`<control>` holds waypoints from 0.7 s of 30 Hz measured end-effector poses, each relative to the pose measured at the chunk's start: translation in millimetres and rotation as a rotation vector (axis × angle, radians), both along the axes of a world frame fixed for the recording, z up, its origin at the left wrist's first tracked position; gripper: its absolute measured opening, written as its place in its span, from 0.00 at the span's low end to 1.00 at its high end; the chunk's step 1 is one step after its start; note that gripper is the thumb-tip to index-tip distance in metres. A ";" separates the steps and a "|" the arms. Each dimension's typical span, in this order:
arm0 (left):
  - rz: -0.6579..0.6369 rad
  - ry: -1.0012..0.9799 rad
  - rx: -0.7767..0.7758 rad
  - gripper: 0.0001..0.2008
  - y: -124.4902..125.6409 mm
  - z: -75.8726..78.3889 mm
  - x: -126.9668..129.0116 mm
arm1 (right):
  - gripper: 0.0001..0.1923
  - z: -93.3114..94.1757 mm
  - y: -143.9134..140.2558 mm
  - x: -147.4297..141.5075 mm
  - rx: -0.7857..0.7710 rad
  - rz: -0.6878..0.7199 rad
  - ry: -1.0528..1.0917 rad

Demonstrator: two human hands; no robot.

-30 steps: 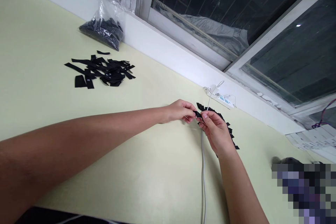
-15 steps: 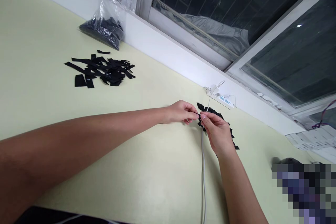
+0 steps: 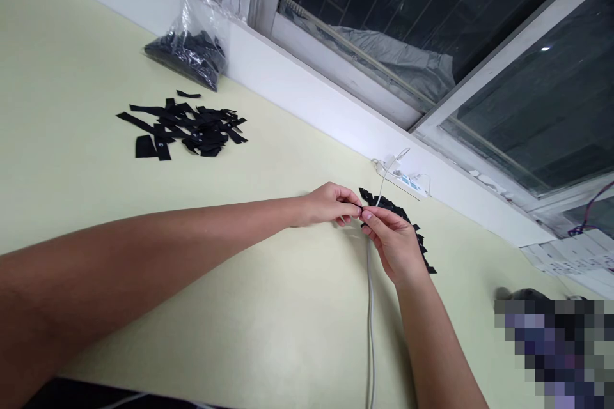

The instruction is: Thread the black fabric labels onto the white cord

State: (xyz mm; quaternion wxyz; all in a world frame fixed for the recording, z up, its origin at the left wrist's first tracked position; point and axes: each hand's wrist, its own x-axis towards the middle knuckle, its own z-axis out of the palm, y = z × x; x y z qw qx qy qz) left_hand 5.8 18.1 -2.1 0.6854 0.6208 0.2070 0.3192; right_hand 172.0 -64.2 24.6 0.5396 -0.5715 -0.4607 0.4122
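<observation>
My left hand (image 3: 327,204) and my right hand (image 3: 394,239) meet over the table, thumbs and fingertips pinched together. Between them is a small black fabric strip (image 3: 355,206), mostly hidden by the fingers. Behind and right of my right hand lies a curved row of black fabric strips (image 3: 421,243), partly covered by that hand. A white cable (image 3: 371,307) runs up the table and passes behind my right hand. Farther off to the left is a loose pile of black fabric strips (image 3: 192,128), some with small white marks.
A clear plastic bag (image 3: 192,45) of black pieces stands against the wall by the window. A white power strip (image 3: 410,182) lies along the wall. White boxes (image 3: 570,252) stand at the right, and a blurred-out person (image 3: 556,345) is at the lower right of the pale table (image 3: 268,307).
My right fingertips have shifted slightly left, closer against my left fingertips, so less of the black strip shows. My left hand stays almost still.
</observation>
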 end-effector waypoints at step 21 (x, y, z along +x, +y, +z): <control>-0.028 0.014 -0.060 0.11 -2.1 7.3 -3.0 | 0.21 -2.5 1.1 0.6 0.031 -0.025 -0.044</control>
